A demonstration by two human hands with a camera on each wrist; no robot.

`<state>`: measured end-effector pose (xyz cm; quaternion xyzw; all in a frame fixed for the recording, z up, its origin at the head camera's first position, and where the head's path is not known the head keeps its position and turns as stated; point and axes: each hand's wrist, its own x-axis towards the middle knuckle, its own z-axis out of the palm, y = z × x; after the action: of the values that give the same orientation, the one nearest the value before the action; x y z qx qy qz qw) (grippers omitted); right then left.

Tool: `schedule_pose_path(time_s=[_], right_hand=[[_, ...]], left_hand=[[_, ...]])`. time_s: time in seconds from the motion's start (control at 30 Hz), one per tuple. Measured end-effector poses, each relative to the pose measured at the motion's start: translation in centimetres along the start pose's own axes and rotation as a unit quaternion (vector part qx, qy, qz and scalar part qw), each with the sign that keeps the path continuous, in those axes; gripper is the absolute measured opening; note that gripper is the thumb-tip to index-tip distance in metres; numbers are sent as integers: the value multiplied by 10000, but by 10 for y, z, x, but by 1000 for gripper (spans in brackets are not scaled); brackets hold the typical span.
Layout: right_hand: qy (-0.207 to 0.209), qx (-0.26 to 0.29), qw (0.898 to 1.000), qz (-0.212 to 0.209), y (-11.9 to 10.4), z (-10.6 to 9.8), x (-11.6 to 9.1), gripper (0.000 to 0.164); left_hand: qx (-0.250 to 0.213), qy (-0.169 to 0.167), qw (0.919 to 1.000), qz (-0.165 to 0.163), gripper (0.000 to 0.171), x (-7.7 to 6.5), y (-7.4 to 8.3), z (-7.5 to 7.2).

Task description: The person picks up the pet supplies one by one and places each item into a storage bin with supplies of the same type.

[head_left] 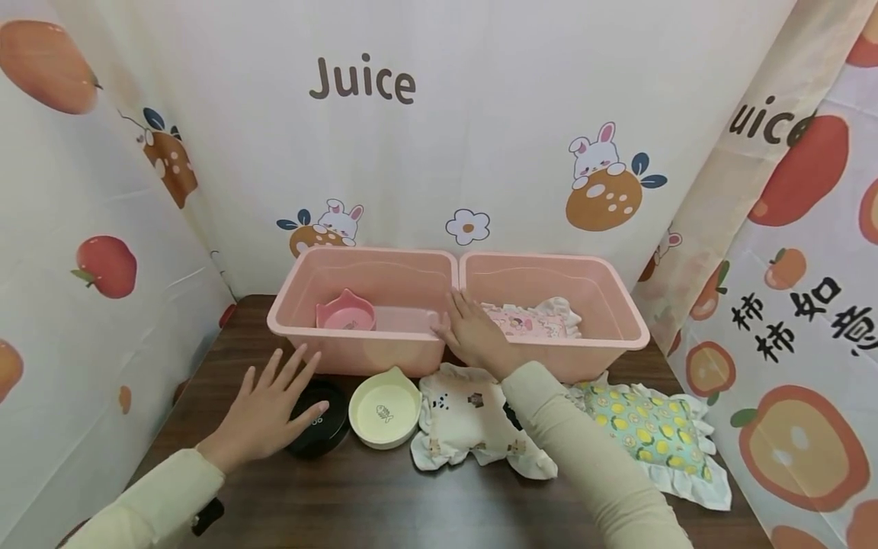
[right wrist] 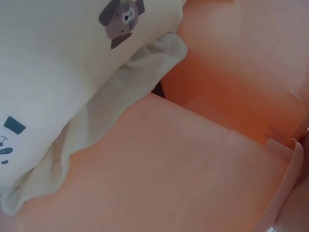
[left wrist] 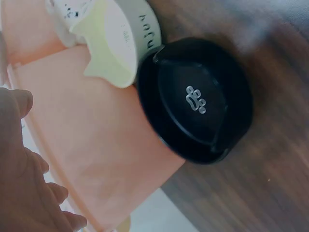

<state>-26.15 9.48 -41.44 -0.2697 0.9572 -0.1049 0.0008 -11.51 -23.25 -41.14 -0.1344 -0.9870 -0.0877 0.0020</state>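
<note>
My left hand [head_left: 264, 412], fingers spread, hovers over the left edge of a black pet bowl [head_left: 334, 415] with a paw print inside. To the right of that sits a pale yellow cat-eared bowl [head_left: 384, 412] with a fishbone print. My right hand [head_left: 475, 332] has its fingers extended at the adjoining rims of two pink bins; whether it touches them I cannot tell. Below it lies a cream frilled cushion [head_left: 463, 419] with animal prints. A pink cat-eared bowl [head_left: 350, 314] is inside the left bin [head_left: 370, 354], and a pink frilled cushion [head_left: 531, 322] inside the right bin [head_left: 569, 362].
A green lemon-print cushion [head_left: 648, 427] with white frills lies at the right of the dark wooden table [head_left: 384, 503]. Behind the bins hangs a printed white curtain [head_left: 411, 152], and fruit-patterned cloth [head_left: 802, 343] borders the right side.
</note>
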Motion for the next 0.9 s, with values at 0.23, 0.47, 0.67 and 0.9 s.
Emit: schedule_pose_path(time_s=[0.23,0.47,0.67,0.9], right_hand=[[39,-85,9999,-40,0,2,1,74],[80,-159,9998,-27,1,4,1,72],[77,-205,9998,10,0,5,1,73],[140,-289,9995,-30,0,4,0,74]], left_hand=[[-77,-15,10000,29,79,-7,2,16],[-252,-104,9996,74,78,-13,1,39],[-444,-144,9987,183,74,-17,0,61],[-1059,-233,9936,321,71,-17,0,81]])
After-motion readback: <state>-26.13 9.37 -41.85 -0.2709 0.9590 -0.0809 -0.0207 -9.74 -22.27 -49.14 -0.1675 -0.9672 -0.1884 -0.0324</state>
